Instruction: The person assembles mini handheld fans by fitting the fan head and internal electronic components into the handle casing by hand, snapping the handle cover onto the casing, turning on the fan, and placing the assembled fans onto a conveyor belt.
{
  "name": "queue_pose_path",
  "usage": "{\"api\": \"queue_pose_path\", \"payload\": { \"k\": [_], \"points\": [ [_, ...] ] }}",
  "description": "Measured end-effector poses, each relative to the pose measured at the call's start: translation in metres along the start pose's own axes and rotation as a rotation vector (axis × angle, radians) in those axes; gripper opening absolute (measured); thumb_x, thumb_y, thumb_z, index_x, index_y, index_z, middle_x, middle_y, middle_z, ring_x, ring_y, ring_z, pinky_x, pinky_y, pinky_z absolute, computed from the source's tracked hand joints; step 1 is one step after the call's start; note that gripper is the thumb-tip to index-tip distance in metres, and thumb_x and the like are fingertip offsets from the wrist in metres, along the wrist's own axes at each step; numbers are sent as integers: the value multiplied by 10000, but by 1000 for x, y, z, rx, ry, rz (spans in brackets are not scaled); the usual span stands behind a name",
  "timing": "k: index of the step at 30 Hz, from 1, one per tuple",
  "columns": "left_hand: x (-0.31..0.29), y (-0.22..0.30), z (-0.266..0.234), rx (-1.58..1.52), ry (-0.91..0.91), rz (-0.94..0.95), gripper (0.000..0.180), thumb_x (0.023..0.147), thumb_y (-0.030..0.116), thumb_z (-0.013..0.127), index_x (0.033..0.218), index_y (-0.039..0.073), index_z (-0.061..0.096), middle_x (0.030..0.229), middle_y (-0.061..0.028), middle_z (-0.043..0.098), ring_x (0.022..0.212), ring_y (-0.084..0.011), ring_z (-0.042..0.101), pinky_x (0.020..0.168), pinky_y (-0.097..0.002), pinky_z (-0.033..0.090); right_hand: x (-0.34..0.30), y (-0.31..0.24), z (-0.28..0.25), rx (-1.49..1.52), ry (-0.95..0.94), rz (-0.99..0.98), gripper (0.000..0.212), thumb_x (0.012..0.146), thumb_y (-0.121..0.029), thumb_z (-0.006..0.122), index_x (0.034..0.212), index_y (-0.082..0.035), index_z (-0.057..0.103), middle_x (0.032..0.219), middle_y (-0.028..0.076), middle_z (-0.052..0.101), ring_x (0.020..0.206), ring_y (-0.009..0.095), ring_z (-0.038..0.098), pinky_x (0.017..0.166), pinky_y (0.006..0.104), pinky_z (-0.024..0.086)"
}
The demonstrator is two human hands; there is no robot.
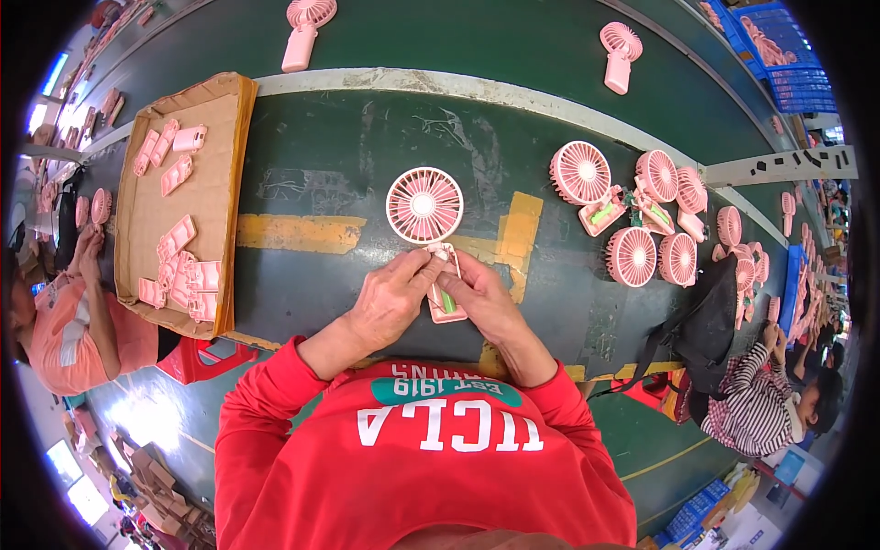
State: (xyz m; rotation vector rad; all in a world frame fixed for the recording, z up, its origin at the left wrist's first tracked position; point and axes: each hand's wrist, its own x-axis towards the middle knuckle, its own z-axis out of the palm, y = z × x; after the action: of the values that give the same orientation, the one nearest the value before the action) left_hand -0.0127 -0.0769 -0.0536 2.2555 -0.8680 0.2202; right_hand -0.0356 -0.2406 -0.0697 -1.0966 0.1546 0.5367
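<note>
A pink handheld fan [424, 204] lies in front of me, its round grille pointing away and its handle toward me. The handle is uncovered and shows a green part [447, 301] inside. My left hand [396, 291] pinches the top of the handle, just below the grille. On the handle's other side, my right hand [481, 295] grips the edge with thumb and fingers. The fingertips meet near the neck, and whatever small piece lies under them is hidden.
At left stands a cardboard tray [240, 183] with several pink handle covers [177, 236]. Several pink fans [632, 257] cluster at right, beside a black bag [706, 321]. Beyond a pale rail [403, 81], two fans [621, 57] lie on a green surface. People sit on both sides.
</note>
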Motion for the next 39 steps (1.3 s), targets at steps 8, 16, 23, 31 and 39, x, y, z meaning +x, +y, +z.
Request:
{"api": "queue_pose_path", "payload": {
  "k": [8, 16, 23, 31, 39],
  "points": [
    [3, 1, -7, 14, -151, 12, 433, 630, -19, 636, 1059, -34, 574, 950, -138, 545, 822, -311, 604, 627, -363, 528, 0, 3, 0, -23, 22, 22, 341, 937, -64, 479, 1270, 2, 443, 1069, 27, 572, 932, 77, 542, 797, 222, 457],
    [5, 2, -7, 30, -195, 2, 413, 635, -18, 630, 1044, -34, 571, 958, -133, 543, 825, -309, 599, 628, -368, 525, 1, 6, 5, -69, 55, -21, 333, 937, -73, 487, 1260, -2, 454, 1072, 29, 574, 947, 81, 540, 804, 218, 450],
    [8, 0, -9, -27, -189, 2, 377, 655, -32, 610, 1030, -7, 577, 932, -127, 565, 825, -309, 603, 636, -375, 524, -1, 6, 6, -82, 84, -71, 301, 934, -90, 488, 1224, -14, 471, 1042, 21, 573, 924, 73, 519, 803, 226, 429],
    [8, -4, -9, -184, -72, -172, 316, 717, -56, 581, 1028, -1, 580, 947, -149, 615, 812, -332, 625, 676, -375, 529, 12, -2, -4, 16, 77, 110, 315, 957, -238, 482, 1148, 8, 524, 1005, 54, 605, 862, 95, 587, 721, 220, 488],
    [-5, -27, -22, -54, -59, 187, 338, 678, -32, 642, 1010, 11, 600, 916, -131, 616, 783, -296, 633, 655, -361, 527, 14, -4, -1, 158, 115, 137, 306, 944, -286, 505, 1047, -2, 559, 884, 53, 628, 729, 88, 587, 614, 214, 486]
  ]
}}
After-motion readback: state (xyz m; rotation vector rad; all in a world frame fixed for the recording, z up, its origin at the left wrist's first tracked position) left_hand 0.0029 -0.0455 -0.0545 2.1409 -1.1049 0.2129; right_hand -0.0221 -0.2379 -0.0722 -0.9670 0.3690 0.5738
